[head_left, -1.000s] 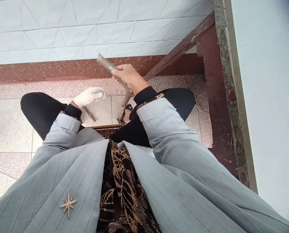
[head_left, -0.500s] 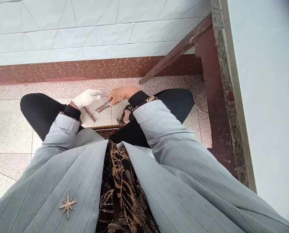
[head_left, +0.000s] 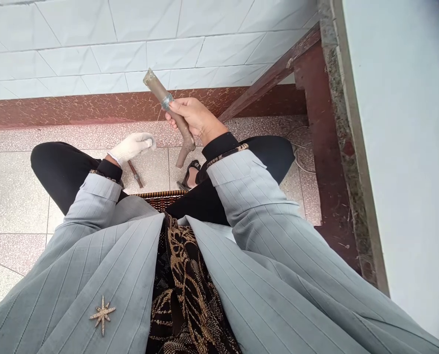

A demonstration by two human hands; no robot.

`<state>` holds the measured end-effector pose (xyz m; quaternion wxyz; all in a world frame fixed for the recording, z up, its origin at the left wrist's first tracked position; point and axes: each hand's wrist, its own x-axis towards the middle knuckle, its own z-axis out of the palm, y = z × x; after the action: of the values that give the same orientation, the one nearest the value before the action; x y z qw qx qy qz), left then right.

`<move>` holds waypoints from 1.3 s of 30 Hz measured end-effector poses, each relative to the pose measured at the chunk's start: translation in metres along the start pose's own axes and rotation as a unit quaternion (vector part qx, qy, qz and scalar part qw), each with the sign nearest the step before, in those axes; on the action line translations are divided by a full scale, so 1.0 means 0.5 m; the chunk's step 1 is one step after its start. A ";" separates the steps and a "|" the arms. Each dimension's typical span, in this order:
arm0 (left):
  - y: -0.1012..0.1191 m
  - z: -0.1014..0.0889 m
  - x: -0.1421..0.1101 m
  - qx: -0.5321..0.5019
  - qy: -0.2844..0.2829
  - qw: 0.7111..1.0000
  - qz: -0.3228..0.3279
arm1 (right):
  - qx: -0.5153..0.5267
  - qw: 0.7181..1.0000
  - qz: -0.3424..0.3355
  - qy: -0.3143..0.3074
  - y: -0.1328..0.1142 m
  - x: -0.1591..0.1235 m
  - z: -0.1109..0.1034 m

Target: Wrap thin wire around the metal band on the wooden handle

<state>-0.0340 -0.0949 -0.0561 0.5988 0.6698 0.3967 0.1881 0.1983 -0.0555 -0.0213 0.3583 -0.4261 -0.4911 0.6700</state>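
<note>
My right hand (head_left: 192, 118) grips a brown forked branch (head_left: 156, 88), its upper end raised up and to the left. A few turns of thin silvery wire (head_left: 167, 102) circle the branch just beyond my thumb. My left hand (head_left: 133, 147), in a white knit glove, is closed on a greyish rounded coil of wire (head_left: 153, 142), mostly hidden by the fingers. A fine strand runs down from the branch towards it. Below the glove shows a short reddish-brown stick (head_left: 136, 174) with a dark band; I cannot tell whether the glove holds it.
Under my lap shows the edge of a woven wicker seat (head_left: 162, 200). A slanting wooden brace (head_left: 271, 73) and a dark red panel (head_left: 323, 128) stand at right, with a pale cable (head_left: 306, 167) on the floor. A white tiled wall (head_left: 131, 19) rises ahead.
My right hand dipped with the branch's wired end pointing down and left, then swung it back up. The left hand has barely moved; the short stick tilts slightly more steeply.
</note>
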 end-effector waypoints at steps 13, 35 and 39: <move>0.014 -0.003 -0.011 0.111 -0.016 0.993 -0.020 | -0.563 0.772 0.097 -0.278 0.037 0.007 0.016; 0.017 -0.002 -0.008 0.104 -0.023 0.994 -0.012 | -0.595 0.795 0.072 -0.097 0.010 0.007 0.007; 0.027 -0.008 -0.011 0.150 -0.021 0.988 -0.017 | -0.592 0.753 0.132 -0.254 0.021 -0.001 0.027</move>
<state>-0.0360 -0.0961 -0.0415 0.5032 0.7489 0.4189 0.1024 0.1854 -0.0633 -0.0292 -0.1956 -0.4273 -0.8017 0.3693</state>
